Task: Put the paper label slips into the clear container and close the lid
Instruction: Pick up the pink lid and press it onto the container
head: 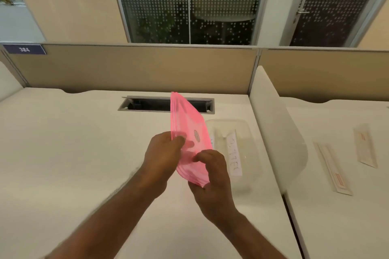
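A translucent pink lid point(187, 124) is held tilted on edge above the white desk. My left hand point(163, 154) grips its left rim with the thumb on the near face. My right hand point(210, 176) pinches its lower corner from below. Just right of the lid stands the clear container point(242, 132), uncovered on the desk. A white paper label slip point(234, 153) with handwriting lies inside it. The lid hides the container's left wall.
A cable slot point(147, 104) opens in the white desk point(73, 143) behind the lid. A frosted divider point(280, 132) rises right of the container. Beyond it, long paper packets point(333, 168) lie on the neighbouring desk. A beige partition point(136, 69) closes the back.
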Motion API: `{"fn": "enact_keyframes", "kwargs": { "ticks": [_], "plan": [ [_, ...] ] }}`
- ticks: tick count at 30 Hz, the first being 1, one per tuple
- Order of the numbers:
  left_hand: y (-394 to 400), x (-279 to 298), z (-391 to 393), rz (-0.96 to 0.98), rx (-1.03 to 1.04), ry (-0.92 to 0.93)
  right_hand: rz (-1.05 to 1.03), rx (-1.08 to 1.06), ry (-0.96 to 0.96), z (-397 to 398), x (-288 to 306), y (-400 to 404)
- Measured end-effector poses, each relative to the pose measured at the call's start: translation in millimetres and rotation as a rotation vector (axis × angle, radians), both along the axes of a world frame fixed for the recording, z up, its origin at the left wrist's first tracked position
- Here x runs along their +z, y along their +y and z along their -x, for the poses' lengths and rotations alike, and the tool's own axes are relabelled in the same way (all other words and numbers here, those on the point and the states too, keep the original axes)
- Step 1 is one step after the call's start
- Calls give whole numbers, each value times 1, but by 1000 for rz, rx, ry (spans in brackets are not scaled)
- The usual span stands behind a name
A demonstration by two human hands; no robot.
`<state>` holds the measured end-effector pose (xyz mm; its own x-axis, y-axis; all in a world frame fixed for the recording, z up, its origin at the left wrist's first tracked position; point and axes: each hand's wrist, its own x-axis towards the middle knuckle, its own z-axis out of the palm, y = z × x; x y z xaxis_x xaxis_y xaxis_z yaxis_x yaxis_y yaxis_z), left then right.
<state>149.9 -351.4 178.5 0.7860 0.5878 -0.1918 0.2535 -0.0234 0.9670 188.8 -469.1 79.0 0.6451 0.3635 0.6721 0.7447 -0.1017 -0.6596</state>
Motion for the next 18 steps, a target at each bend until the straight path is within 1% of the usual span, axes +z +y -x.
{"fn": "enact_keyframes", "kwargs": {
  "ticks": [3,5,7,9,12,14,15,16,18],
  "plan": [
    [22,-4,3,36,-32,-63,109,69,-30,-9,2,1],
    [37,-8,4,101,-65,-120,97,73,37,-16,4,-1],
    [52,-13,4,172,-107,-187,-5,20,167,-25,9,-1],
    [63,-21,3,242,-151,-254,-74,-88,288,-36,15,1],
    [69,-33,-1,331,-209,-315,-76,-210,525,-58,22,5],
    [69,-41,-8,388,-236,-329,-99,-207,720,-71,26,4],
    [67,-44,-11,412,-247,-331,-107,-202,788,-77,27,2],
    [64,-48,-14,432,-260,-330,-104,-208,823,-81,28,-1],
    [56,-55,-21,480,-300,-317,-90,-247,810,-88,27,-8]
  ]
}}
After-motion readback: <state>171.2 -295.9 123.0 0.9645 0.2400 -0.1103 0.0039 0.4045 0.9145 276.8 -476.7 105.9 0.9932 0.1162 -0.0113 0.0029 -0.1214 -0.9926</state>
